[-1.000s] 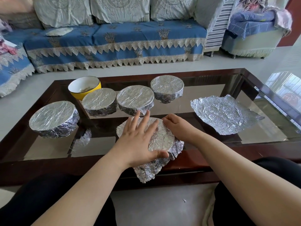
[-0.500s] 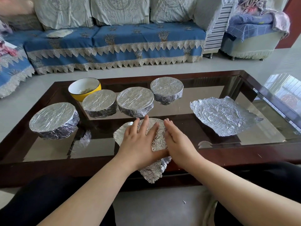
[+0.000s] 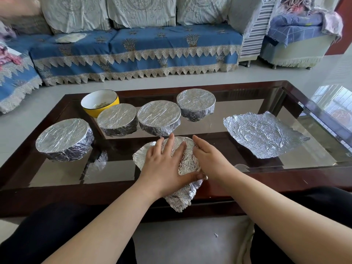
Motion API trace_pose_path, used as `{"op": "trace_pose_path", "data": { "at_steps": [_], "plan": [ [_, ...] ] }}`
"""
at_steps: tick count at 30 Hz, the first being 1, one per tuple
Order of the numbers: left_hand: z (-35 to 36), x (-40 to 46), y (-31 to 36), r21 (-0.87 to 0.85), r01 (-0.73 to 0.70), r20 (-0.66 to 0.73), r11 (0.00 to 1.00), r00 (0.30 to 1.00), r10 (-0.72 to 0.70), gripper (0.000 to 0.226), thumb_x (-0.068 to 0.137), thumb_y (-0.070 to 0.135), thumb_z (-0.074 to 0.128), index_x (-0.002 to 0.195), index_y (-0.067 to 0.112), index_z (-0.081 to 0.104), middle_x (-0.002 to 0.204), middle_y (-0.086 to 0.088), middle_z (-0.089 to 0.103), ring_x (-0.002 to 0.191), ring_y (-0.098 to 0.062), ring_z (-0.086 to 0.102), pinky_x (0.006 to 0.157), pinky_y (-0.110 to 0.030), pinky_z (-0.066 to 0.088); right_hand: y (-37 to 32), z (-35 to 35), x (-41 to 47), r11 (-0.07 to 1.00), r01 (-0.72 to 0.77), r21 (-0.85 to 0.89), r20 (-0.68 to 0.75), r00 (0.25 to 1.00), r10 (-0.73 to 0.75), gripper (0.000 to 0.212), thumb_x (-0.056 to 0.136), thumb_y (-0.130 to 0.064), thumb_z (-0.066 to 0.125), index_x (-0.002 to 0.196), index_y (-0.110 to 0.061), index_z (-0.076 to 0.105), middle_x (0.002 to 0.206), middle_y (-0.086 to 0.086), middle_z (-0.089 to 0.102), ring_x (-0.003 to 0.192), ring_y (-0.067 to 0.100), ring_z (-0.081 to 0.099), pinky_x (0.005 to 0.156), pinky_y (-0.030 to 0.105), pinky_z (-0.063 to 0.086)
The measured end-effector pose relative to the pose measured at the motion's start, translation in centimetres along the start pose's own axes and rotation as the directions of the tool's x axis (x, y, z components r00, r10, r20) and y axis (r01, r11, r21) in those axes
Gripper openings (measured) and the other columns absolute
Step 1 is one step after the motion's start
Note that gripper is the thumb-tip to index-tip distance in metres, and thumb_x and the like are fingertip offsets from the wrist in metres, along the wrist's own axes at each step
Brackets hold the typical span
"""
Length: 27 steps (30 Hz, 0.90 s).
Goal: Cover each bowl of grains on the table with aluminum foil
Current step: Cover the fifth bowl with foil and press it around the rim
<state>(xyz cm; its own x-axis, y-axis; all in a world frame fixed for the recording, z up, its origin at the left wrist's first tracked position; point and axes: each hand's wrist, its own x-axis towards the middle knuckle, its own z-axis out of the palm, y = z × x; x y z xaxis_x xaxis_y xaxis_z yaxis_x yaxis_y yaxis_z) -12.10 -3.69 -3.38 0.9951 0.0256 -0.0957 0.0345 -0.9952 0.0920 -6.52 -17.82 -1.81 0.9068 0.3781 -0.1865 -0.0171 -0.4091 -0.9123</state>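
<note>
Head view, lower centre: the left hand [image 3: 163, 164] lies flat with fingers spread on the crinkled silver foil sheet [image 3: 187, 162] over the nearest bowl, thumb tucking the front edge. The right hand [image 3: 209, 161], fingers straight and together, has closed in from the right rim to press the foil's side down; a loose flap hangs in front, so sealing remains. Beyond, four foil-covered bowls [image 3: 159, 117], a spare foil sheet [image 3: 264, 134] at right, and an uncovered yellow bowl [image 3: 100, 101] upper left.

covered bowls [image 3: 159, 118] behind, loose foil [image 3: 263, 135] right
</note>
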Motion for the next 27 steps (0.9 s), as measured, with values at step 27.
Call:
{"op": "trace_pose_path", "data": {
  "at_steps": [27],
  "plan": [
    [0.4, 0.1, -0.1, 0.028, -0.013, -0.043, 1.000, 0.999, 0.014, 0.119, 0.056, 0.098, -0.002, 0.157, 0.035, 0.000, 0.165, -0.002, -0.015, 0.151, -0.029, -0.010, 0.119, -0.051, 0.001, 2.5, -2.6, 3.4, 0.996, 0.032, -0.077, 0.040, 0.999, -0.029, 0.045, 0.100, -0.011, 0.047, 0.137, -0.037, 0.047, 0.089, -0.006, 0.070, 0.055, -0.004, 0.056, 0.059, 0.016, 0.044]
  ]
}}
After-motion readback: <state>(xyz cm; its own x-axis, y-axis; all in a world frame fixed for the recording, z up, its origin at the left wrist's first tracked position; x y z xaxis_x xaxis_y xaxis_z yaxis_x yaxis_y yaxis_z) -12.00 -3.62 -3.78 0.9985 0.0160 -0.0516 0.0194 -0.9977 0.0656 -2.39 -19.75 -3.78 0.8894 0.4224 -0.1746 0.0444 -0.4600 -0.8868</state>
